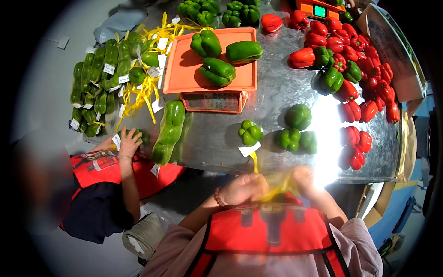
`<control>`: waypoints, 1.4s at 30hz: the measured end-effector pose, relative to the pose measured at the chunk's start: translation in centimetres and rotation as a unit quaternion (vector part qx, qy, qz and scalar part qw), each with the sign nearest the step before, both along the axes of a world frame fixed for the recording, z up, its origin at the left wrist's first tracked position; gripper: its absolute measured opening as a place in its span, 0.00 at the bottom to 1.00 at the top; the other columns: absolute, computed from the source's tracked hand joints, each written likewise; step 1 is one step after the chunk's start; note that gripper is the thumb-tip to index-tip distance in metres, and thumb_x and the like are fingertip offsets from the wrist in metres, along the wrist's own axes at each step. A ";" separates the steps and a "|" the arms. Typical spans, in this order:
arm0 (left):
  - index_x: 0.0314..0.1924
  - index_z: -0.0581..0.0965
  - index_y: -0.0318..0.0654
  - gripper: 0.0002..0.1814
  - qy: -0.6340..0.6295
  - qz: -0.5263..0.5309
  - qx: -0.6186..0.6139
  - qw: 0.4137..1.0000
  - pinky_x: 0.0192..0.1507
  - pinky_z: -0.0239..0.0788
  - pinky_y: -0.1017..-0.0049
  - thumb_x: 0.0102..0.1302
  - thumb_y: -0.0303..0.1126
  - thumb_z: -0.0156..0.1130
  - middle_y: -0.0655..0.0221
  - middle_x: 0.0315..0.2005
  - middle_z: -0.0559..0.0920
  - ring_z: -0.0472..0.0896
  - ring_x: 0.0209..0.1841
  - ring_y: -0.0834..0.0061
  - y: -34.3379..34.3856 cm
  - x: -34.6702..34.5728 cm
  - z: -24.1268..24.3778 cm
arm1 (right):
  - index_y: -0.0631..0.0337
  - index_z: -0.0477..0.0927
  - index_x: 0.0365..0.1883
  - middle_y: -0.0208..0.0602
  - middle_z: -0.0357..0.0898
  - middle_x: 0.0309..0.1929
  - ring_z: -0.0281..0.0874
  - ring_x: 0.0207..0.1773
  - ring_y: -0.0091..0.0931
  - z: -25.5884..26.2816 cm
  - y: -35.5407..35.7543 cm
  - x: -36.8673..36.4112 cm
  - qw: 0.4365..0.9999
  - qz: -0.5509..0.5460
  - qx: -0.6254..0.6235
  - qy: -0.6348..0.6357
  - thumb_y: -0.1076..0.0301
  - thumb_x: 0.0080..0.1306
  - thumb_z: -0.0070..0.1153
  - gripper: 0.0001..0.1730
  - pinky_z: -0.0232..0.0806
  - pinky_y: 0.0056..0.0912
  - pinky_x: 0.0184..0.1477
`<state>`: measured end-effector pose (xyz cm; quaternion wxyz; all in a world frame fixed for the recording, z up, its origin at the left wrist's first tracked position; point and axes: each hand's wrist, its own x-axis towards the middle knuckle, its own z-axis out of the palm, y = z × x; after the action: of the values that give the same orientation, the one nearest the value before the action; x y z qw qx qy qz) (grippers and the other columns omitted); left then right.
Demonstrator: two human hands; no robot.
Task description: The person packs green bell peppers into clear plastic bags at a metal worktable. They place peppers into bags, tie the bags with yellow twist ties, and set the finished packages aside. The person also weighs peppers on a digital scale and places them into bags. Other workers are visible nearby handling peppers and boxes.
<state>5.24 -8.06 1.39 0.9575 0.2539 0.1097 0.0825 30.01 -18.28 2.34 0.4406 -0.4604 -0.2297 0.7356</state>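
In front of my chest, my left hand [244, 188] and my right hand [304, 180] grip a yellow net sleeve [278, 189] stretched between them. Both hands and the net are blurred by motion. A yellow strip runs from the left hand up to a white tag [249, 149], which lies against a green bell pepper [250, 133] on the metal table [214, 142]. Right of that pepper sit three more green bell peppers [289, 139] in a cluster. A netted row of green peppers [169, 133] lies farther left.
An orange scale [211, 103] carries three green peppers. Red peppers [372, 74] are heaped at the right beside a carton [392, 52]. Netted peppers [100, 76] and yellow nets [142, 97] lie left. A co-worker's hand [128, 145] holds a pepper.
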 end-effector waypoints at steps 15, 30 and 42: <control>0.47 0.75 0.37 0.10 -0.043 0.089 -0.048 0.994 0.55 0.66 0.75 0.76 0.34 0.52 0.68 0.42 0.80 0.76 0.48 0.78 2.0 0.0 4.8 | 0.66 0.81 0.46 0.33 0.82 0.38 0.79 0.40 0.22 5.3 3.3 -0.6 0.968 0.192 0.155 -0.053 0.72 0.65 0.63 0.13 0.70 0.26 0.43; 0.65 0.64 0.38 0.46 0.382 0.273 0.566 0.677 0.57 0.70 0.63 0.47 0.30 0.78 0.55 0.54 0.76 0.76 0.56 0.55 6.2 5.2 -8.8 | 0.65 0.83 0.43 0.40 0.84 0.39 0.82 0.43 0.28 2.4 2.1 -2.3 0.968 0.169 0.146 -0.117 0.67 0.67 0.61 0.11 0.72 0.32 0.48; 0.59 0.71 0.37 0.40 0.200 0.348 0.713 0.576 0.58 0.70 0.64 0.43 0.25 0.77 0.56 0.54 0.77 0.77 0.56 0.58 6.5 9.4 1.2 | 0.66 0.83 0.40 0.39 0.80 0.41 0.79 0.45 0.30 2.5 0.9 -0.3 0.971 0.089 0.198 -0.101 0.73 0.62 0.60 0.08 0.70 0.32 0.50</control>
<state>14.64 -1.56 2.55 0.3195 0.8068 0.2842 0.4076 29.67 -17.40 4.83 0.4305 -0.4136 -0.4537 0.6616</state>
